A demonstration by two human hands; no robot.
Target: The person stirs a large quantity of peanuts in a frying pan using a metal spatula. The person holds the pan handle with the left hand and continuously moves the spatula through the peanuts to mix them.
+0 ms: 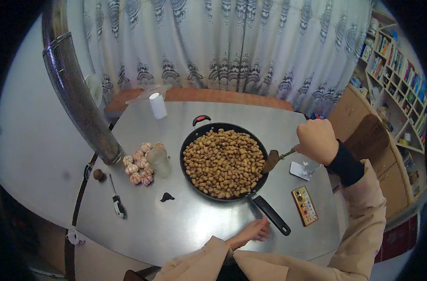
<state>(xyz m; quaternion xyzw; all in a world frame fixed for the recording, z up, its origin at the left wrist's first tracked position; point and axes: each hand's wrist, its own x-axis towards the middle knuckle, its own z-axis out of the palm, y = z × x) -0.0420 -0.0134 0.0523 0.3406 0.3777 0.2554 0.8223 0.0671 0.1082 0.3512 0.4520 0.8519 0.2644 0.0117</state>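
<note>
A black frying pan [183, 168] full of peanuts in their shells [224, 161] stands on a grey metal tabletop. My right hand [317, 140] is closed on the handle of a metal spatula [271, 161], whose blade touches the peanuts at the pan's right side. The pan's long black handle [272, 216] points toward me at the lower right. Just left of that handle, my left hand [254, 230] is low over the table's near part with its fingers loosely apart, holding nothing.
Left of the pan are garlic bulbs [132, 169], a glass jar [159, 163], a walnut-like ball [98, 174] and a screwdriver [117, 205]. A metal stovepipe [83, 98] rises at the left. A white cylinder [158, 106] stands behind. A phone [304, 206] and white stand [300, 170] lie right.
</note>
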